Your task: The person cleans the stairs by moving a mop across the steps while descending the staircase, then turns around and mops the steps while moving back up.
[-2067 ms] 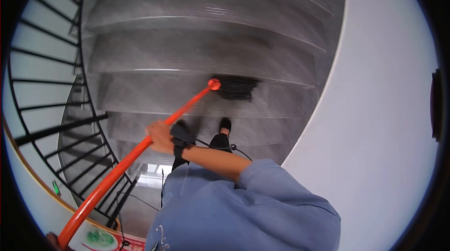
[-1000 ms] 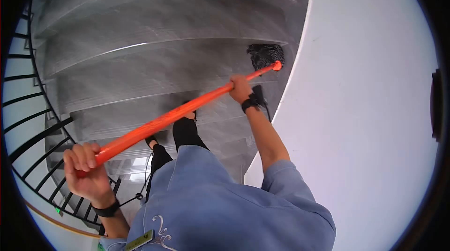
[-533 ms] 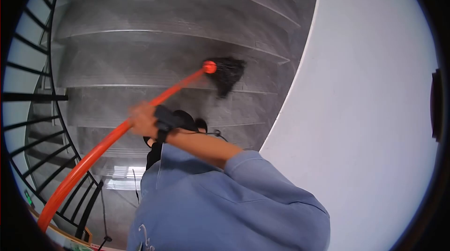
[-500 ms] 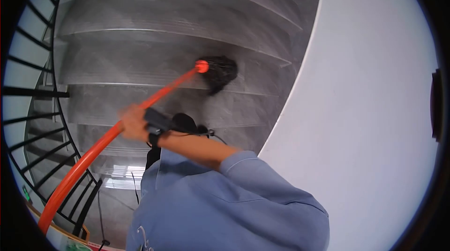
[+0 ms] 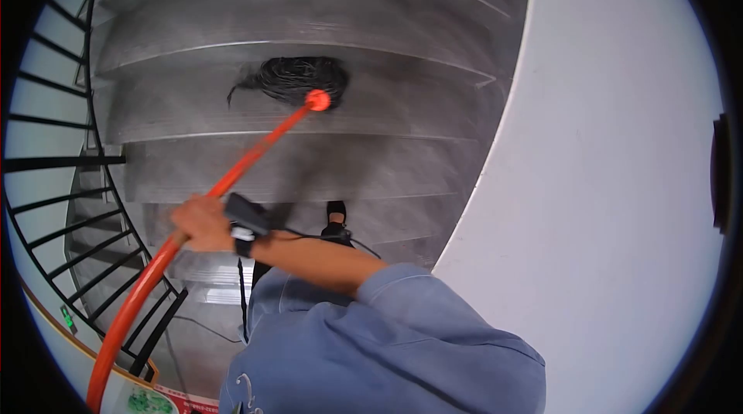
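Note:
Reaching across from the right, my right hand [image 5: 203, 222] is wrapped around the orange-red handle of a string mop [image 5: 267, 143]. Its dark grey strands [image 5: 298, 80] lie spread on a stair tread, with one tail of yarn trailing left. An orange socket [image 5: 317, 100] joins the handle to the strands. Below my grip the handle runs down to the lower left of the view. A black band and a dark box-shaped device [image 5: 248, 214] sit on my right wrist, with a cable leading off. My left hand is out of view.
Grey curved stairs [image 5: 232, 170] span the middle. A black metal railing [image 5: 66, 162] borders them on the left, and a white wall [image 5: 596, 182] on the right. My shoe [image 5: 336, 211] stands on a tread below the mop. A poster-like panel [image 5: 151, 400] shows at lower left.
The mop head has swung left along the tread, its strands now spreading left of the socket instead of right. My right hand has shifted slightly left and down, still gripping the handle.

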A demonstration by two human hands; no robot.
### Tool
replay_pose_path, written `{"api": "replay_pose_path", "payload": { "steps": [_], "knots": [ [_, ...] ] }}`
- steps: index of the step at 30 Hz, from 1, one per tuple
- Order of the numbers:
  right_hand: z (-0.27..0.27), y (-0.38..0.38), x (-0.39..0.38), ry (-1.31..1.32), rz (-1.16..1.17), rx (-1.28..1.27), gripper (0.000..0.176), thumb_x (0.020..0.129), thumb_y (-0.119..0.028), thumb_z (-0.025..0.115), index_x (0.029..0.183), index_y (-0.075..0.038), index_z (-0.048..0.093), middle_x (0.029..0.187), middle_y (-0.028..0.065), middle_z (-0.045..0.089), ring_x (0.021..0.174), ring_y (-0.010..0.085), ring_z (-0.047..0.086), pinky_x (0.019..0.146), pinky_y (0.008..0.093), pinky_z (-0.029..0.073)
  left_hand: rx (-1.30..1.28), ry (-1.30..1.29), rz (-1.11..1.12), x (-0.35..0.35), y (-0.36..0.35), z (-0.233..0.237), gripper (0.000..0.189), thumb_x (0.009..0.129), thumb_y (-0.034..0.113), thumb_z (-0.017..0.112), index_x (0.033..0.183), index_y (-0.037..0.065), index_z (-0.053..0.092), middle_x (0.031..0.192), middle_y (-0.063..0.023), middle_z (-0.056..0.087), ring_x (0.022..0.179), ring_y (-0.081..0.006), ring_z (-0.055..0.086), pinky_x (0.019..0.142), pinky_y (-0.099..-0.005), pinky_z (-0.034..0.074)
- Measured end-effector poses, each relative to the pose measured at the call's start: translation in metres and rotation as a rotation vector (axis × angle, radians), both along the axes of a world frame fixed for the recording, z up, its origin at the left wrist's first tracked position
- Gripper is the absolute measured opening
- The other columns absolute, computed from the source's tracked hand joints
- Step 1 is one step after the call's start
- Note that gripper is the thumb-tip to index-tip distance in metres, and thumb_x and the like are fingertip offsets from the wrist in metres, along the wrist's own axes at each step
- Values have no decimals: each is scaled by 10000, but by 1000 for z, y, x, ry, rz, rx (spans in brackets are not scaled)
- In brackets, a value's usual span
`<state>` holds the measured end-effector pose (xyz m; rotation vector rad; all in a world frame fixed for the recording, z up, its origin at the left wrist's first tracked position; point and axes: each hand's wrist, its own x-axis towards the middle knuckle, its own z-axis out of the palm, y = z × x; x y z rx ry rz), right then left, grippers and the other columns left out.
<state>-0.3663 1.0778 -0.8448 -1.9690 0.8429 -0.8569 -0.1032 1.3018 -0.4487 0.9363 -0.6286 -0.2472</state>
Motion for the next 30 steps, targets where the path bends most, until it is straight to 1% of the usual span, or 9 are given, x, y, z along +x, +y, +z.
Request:
{"api": "replay_pose_path", "payload": {
  "steps": [4,5,6,7,10,13,17,20,30],
  "knots": [
    [-41,-53,-172,288,31,57,125,615,-125,624,729,-77,616,738,115,626,716,327,617,619,440,495,202,149,41,-82,-48,-126,361,846,412,523,574,199,419,472,59,340,435,-110,371,577,-305,363],
    [-59,-60,-211,319,1,29,159,624,-147,627,771,-89,645,774,121,647,730,318,638,639,432,511,191,345,-129,-48,-23,-158,253,844,49,475,645,91,325,672,-23,267,652,-150,304,722,-298,290],
    [-64,-68,-252,395,-8,76,173,638,-159,636,800,-99,651,785,121,649,751,317,638,654,434,512,120,321,-531,-76,-47,-183,261,843,55,484,646,91,316,670,-23,255,657,-151,291,726,-316,289],
    [-68,-75,-293,469,-12,120,187,651,-170,644,828,-109,657,796,122,652,772,315,638,669,435,512,130,391,-681,-127,-78,-191,253,835,59,486,651,90,315,672,-25,259,652,-157,288,734,-336,305],
    [-94,-83,-411,718,-306,50,145,719,-212,657,759,-96,580,745,124,612,776,330,596,660,443,485,332,329,-510,-266,-158,-215,296,928,116,424,655,119,311,649,-13,273,617,-139,305,720,-304,337],
    [-97,-86,-484,562,-501,0,193,746,-188,669,718,-75,516,700,122,568,748,362,546,622,446,447,186,212,-880,-331,-200,-210,322,965,170,360,650,134,303,636,-2,289,605,-125,322,718,-307,316],
    [-74,-82,-459,412,-718,-58,224,741,-175,680,693,-66,491,688,127,553,743,370,525,618,457,424,183,175,-874,-306,-249,-170,341,976,168,328,641,132,283,604,1,261,549,-108,285,672,-307,302],
    [-73,-22,-401,452,-817,48,156,698,-122,638,687,-83,487,700,112,550,727,364,521,606,458,424,204,239,-1096,-231,-273,-167,337,977,161,352,649,121,289,606,6,263,543,-110,280,675,-292,313],
    [-85,130,-347,567,-463,546,85,654,-100,587,706,-59,534,661,191,578,667,412,565,576,490,433,533,331,-770,-186,-250,-239,316,978,287,395,713,120,356,607,5,363,510,-103,382,629,-280,380]
  ]
}}
